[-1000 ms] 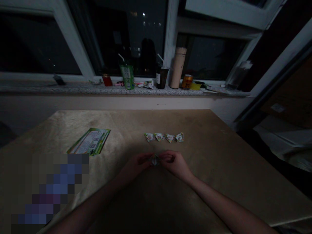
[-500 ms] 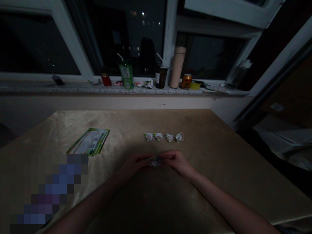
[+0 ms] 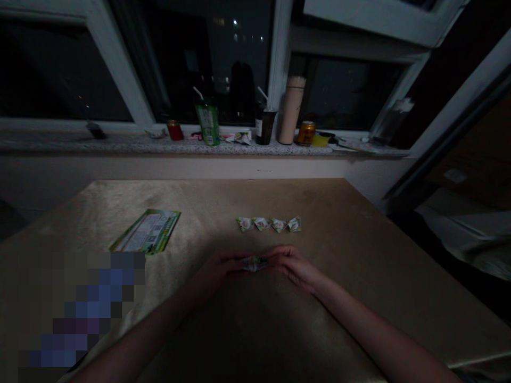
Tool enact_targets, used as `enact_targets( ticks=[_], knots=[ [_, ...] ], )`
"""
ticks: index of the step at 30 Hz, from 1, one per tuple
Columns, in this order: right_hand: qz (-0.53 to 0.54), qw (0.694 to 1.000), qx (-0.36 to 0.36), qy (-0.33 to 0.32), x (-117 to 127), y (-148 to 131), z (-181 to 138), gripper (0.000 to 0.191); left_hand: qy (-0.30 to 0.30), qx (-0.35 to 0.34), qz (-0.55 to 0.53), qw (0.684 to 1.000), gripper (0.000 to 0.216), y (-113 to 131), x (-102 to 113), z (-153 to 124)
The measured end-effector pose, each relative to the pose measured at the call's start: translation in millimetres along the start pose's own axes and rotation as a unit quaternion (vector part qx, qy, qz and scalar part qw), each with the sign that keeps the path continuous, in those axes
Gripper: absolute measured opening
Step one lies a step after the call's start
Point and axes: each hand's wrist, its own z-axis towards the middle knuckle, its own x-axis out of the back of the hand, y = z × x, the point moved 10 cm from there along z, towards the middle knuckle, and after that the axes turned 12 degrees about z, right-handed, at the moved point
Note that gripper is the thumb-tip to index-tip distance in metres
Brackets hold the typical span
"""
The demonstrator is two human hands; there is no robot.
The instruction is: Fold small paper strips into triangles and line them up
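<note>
A small printed packet (image 3: 254, 263), white with green and dark patches, is held low over the table between my two hands. My left hand (image 3: 223, 267) is closed on its left end, and my right hand (image 3: 293, 266) pinches its right end. Just beyond the hands, several similar small triangular packets (image 3: 262, 223) lie side by side in a row. To the left rests a flat green bag (image 3: 147, 231) with a white printed panel. The contents of the packets cannot be seen.
A brown-gold cloth covers the table (image 3: 319, 202). Behind it, a speckled stone sill (image 3: 131, 146) carries a green cup (image 3: 207, 125), a dark cup (image 3: 264, 126), both with straws, a beige flask (image 3: 291, 109), an orange can (image 3: 306, 133) and a clear bottle (image 3: 393, 122). A blurred patch hides the lower left.
The packet between my hands has turned and looks flatter and wider, with more of its green print showing. My right hand's fingers have shifted slightly. The row of packets stays put.
</note>
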Motion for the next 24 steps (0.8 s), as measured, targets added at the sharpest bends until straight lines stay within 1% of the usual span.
enact_targets(
  ticks=[3,6,8,11,14,16,18,21,24],
  knots=[
    [0.001,1.000,-0.003,-0.002,-1.4,-0.9,-1.1,0.016,-0.001,0.002,-0.013,1.000,0.028,0.7,-0.9,-1.7],
    [0.004,1.000,-0.002,-0.007,-2.0,-1.8,-1.3,0.014,-0.009,0.001,-0.009,1.000,0.028,1.7,-2.0,-2.7],
    [-0.012,1.000,0.006,-0.008,-1.2,-3.1,-0.2,0.014,-0.011,-0.003,0.004,1.000,0.028,2.7,-1.9,-2.4],
    [-0.104,0.994,0.029,-0.019,-4.1,-4.5,2.6,0.014,0.018,-0.023,0.077,0.997,0.027,7.9,1.4,-1.1],
    [-0.231,0.970,0.070,-0.035,-14.5,-5.4,3.9,0.016,0.045,-0.052,0.181,0.981,0.026,15.7,-0.8,-1.0],
    [-0.291,0.951,0.101,-0.018,-18.4,-7.9,3.6,0.013,0.046,-0.072,0.228,0.970,0.026,19.6,-5.8,-1.7],
    [-0.325,0.938,0.121,0.007,-19.4,-10.0,3.2,0.010,0.036,-0.089,0.243,0.965,0.028,21.7,-10.9,-2.7],
    [-0.338,0.933,0.118,0.024,-17.8,-8.0,4.8,0.014,0.021,-0.102,0.234,0.967,0.032,21.1,-13.9,-3.5],
    [-0.306,0.946,0.103,0.025,-14.5,-3.4,7.8,0.020,0.023,-0.098,0.224,0.969,0.036,18.1,-11.9,-2.9]
  ],
)
